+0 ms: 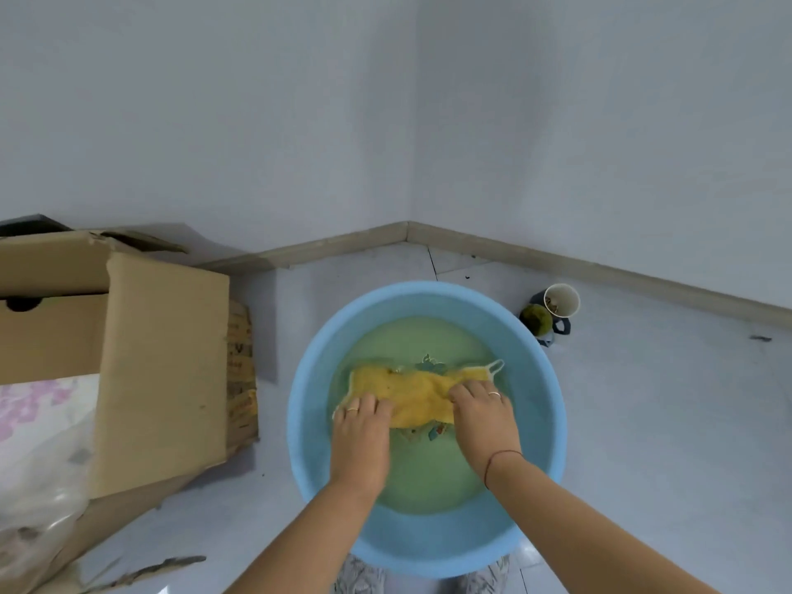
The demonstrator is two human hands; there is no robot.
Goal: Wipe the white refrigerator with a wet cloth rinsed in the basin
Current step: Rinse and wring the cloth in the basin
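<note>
A round blue basin [315,473] stands on the pale floor, holding greenish water. A yellow cloth [411,390] with a white trim and a small loop lies stretched across the water. My left hand [360,426] grips the cloth's left end, fingers curled into it. My right hand [484,415] grips its right end the same way. Both forearms reach in over the basin's near rim. The refrigerator is not in view.
A large open cardboard box [163,370] with plastic-wrapped contents stands left of the basin. Right of the basin, near the skirting, stand a paper cup [562,300] and a dark green mug [538,321]. White walls meet in a corner behind.
</note>
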